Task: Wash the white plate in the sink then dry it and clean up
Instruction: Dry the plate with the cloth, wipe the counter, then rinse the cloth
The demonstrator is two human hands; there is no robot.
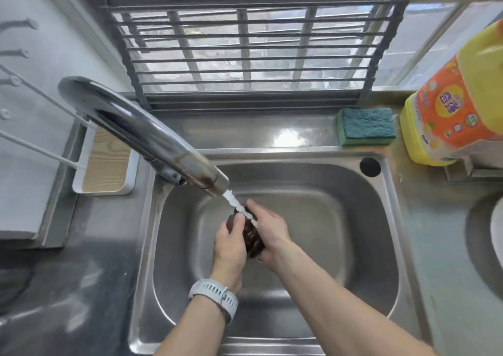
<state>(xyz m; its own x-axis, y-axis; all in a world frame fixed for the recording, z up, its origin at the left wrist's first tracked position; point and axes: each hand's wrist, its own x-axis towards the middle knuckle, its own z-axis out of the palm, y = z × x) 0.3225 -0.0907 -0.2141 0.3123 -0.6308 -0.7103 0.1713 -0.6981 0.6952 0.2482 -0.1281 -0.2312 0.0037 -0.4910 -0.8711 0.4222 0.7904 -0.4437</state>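
Observation:
Over the steel sink (353, 236), my left hand (230, 244) and my right hand (269, 230) press together around a dark brown wet cloth (251, 237). Both hands grip it from either side. A stream of water (239, 207) runs from the steel faucet (152, 140) onto the cloth and my fingers. A white plate (496, 228) shows only as a curved edge at the far right, on the counter beside the sink. A grey watch sits on my left wrist.
A green sponge (366, 125) lies on the ledge behind the sink. A yellow and orange detergent bottle (457, 111) stands at the right. A white tray with a wooden base (109, 162) sits left of the faucet. A barred window rack (250, 48) rises behind.

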